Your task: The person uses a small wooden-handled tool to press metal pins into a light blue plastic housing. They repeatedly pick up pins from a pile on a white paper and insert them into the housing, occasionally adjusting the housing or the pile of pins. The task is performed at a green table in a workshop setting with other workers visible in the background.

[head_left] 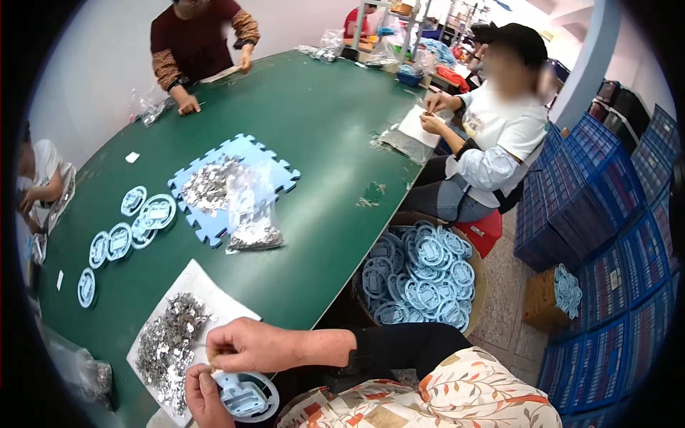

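Note:
My left hand [203, 399] is closed on the edge of a light blue round plastic part [247, 396], which has an open ring and a raised block in its middle. Just above it, my right hand [246, 346] is pinched, its fingertips close to the part's upper left edge; whatever lies between them is too small or hidden to make out. Beside both hands, a heap of small shiny metal pieces [171, 349] lies on a white foam sheet [235, 305] at the table's near edge.
Several blue round parts [120, 241] lie on the green table [321, 143]. A blue foam mat [207, 232] bears metal pieces and a clear bag [251, 214]. A bin of blue parts [429, 274] stands right, near blue crates [571, 192]. Co-workers [499, 135] sit around the table.

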A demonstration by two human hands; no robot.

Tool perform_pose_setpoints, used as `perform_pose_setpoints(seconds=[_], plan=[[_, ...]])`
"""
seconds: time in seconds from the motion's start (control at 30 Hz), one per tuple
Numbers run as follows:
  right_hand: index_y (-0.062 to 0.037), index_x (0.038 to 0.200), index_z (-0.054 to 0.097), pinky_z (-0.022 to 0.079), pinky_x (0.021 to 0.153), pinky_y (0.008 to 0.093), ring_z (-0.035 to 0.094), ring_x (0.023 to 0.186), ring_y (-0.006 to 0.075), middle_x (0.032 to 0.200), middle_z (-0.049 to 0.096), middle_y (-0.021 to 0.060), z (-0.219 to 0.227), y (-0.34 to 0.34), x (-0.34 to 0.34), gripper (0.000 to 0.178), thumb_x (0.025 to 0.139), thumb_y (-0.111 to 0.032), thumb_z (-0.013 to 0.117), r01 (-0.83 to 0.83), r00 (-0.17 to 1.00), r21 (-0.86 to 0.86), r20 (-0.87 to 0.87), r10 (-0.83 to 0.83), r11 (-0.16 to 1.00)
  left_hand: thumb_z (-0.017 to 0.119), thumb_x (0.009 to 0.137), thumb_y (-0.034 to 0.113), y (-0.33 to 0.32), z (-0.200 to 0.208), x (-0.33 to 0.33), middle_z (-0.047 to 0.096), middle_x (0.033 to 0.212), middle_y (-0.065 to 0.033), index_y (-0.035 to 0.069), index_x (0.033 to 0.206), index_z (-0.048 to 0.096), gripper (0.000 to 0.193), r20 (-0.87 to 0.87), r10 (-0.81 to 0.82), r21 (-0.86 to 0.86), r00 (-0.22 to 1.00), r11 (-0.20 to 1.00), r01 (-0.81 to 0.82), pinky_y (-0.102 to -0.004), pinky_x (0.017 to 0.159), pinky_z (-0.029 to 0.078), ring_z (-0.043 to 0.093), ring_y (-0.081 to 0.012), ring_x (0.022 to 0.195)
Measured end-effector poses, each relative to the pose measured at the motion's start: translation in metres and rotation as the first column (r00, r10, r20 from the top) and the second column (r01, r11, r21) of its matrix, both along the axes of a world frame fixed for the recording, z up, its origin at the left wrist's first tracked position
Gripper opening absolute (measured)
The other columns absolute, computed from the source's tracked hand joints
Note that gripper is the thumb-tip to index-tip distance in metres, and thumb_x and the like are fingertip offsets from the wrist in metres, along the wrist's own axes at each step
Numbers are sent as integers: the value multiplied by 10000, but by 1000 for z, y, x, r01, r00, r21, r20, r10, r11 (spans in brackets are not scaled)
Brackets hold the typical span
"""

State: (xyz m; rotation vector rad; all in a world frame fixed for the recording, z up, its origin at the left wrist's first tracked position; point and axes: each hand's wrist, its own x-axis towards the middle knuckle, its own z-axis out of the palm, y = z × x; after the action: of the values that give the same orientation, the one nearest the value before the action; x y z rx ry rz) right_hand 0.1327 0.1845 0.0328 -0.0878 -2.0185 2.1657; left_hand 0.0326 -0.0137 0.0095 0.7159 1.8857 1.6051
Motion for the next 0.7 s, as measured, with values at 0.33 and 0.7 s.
perform_pose_setpoints(seconds=[0.33, 0.7], plan=[[9, 1025, 706, 459, 817, 217, 568, 951, 50, 1135, 634, 42, -6, -13, 17, 102, 966, -75, 709, 59, 980, -188, 197, -21, 980, 468, 1128, 296, -4, -17, -18, 672, 1063, -32, -17, 1269, 616, 375, 336, 65, 256, 940, 954, -158, -225, 840, 498, 596, -61, 932], [24, 986, 702, 451, 704, 211, 550, 807, 43, 991, 645, 5, -9, -13, -9, 113, 926, -62, 745, 125, 972, 82, 191, -139, 989, 644, 1012, 151, -19, -16, -21, 679, 1127, -91, -25, 1397, 493, 450, 393, -17, 167, 919, 985, -53, -251, 812, 568, 663, -88, 957]])
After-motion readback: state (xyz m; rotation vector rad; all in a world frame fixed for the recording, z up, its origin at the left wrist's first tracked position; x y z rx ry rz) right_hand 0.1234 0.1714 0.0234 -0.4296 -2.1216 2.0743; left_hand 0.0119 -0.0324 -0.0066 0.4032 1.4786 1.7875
